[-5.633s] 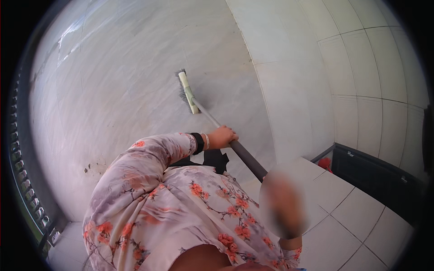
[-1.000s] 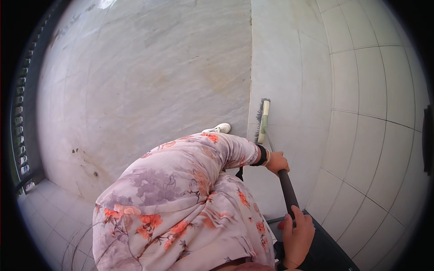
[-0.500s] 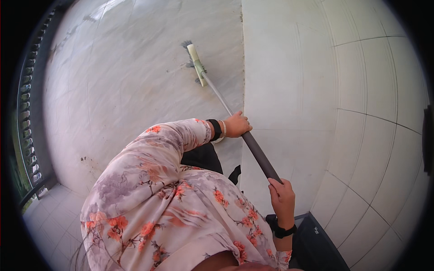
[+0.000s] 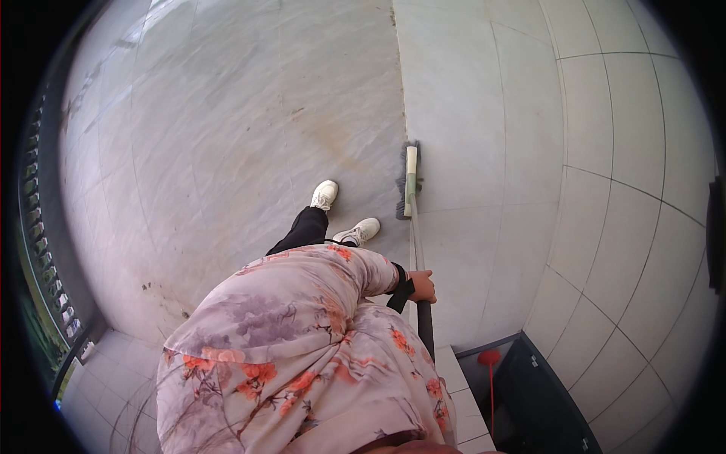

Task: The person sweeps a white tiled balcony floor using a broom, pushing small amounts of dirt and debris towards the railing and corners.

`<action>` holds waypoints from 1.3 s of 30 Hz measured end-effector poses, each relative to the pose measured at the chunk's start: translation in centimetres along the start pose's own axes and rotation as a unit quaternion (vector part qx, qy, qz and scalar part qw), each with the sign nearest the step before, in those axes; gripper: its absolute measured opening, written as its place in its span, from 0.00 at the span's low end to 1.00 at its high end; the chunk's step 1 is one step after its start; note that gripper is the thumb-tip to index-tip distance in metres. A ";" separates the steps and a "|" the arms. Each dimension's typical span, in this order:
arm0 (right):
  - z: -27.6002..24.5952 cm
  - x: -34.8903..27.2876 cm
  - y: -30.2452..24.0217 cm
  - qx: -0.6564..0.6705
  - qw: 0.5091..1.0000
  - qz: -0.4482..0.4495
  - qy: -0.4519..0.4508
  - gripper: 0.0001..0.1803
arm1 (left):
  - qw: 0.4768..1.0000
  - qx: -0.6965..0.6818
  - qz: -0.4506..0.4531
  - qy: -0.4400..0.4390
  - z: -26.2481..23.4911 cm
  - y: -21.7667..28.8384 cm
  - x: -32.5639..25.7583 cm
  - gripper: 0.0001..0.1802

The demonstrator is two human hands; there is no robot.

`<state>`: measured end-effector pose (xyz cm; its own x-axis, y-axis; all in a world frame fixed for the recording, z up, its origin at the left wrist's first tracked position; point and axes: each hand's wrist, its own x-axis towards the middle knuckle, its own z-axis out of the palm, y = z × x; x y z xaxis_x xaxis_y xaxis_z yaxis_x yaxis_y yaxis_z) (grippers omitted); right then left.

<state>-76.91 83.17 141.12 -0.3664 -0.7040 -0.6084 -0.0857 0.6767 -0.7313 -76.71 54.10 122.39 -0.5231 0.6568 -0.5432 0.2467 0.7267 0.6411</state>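
A long-handled floor brush (image 4: 411, 180) with a pale green-white head and grey bristles rests on the floor, along the dirty seam between two areas of flooring. Its handle runs back towards me. My left hand (image 4: 423, 287), with a black band at the wrist, is closed round the dark grey grip. The lower end of the handle passes out of sight beside my flower-patterned top (image 4: 302, 356). My right hand is hidden from view.
My white shoes (image 4: 325, 194) stand left of the brush head. A tiled wall (image 4: 628, 227) rises at the right. Lower right, a dark-framed opening (image 4: 544, 393) holds a red round-headed thing (image 4: 490, 357) on a thin stick. A railing (image 4: 41, 250) lines the far left.
The brush head has come nearer and to the right, onto the seam. My left hand has moved lower with the handle. My right hand has gone out of view, and my shoes now show.
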 end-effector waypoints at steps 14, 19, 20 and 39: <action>-4.9 11.8 -4.1 -0.042 0.997 -0.059 0.033 0.24 | 0.970 0.149 -0.114 0.153 -9.3 -9.9 -5.8 0.02; 2.1 1.0 3.9 0.120 0.992 0.028 -0.017 0.26 | 0.987 0.081 -0.013 0.140 -6.7 -2.2 -6.7 0.03; 3.5 0.4 4.7 0.171 0.983 0.052 -0.031 0.27 | 0.989 0.080 -0.015 0.122 -6.7 -1.1 -6.7 0.03; -10.6 14.7 2.5 0.114 0.991 -0.059 -0.035 0.30 | 0.969 0.010 -0.219 0.114 -4.9 -8.4 -4.5 0.07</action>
<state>-92.33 76.79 133.63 -0.3005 -0.7942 -0.5282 0.0901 0.5277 -0.8447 -80.39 44.07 122.13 -0.7467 0.2240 -0.6263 -0.0259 0.9311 0.3639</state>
